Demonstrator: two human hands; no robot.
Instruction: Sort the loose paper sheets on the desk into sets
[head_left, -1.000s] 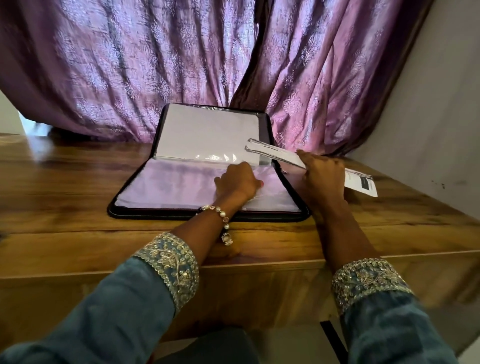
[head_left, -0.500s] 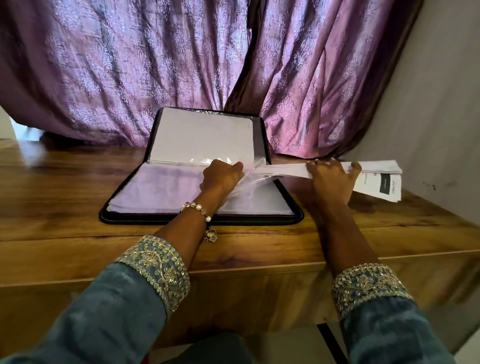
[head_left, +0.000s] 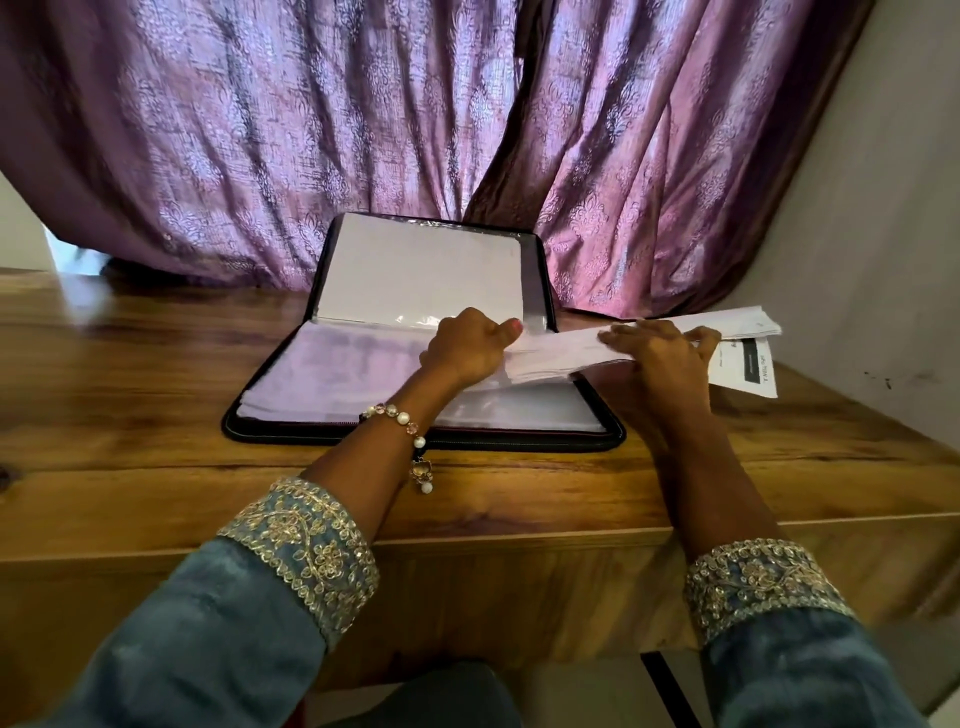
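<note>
Purple curtains (head_left: 363, 130) hang behind your wooden desk (head_left: 130, 415), with a pale wall (head_left: 883, 260) to the right. Your left hand (head_left: 467, 345) is curled over the right part of the open black folder (head_left: 415, 364), thumb and fingers pinching what looks like the edge of a clear sleeve, though glare makes it hard to be sure. Your right hand (head_left: 660, 353) grips a stack of paper sheets (head_left: 571, 348), fingers wrapped over the top, holding it lifted over the folder's right edge. The stack's left end nearly meets your left hand; its right end fans out past your fingers above the desk. A beaded bracelet (head_left: 400, 421) circles your left wrist. Embroidered blue sleeves (head_left: 301, 556) cover both forearms.
</note>
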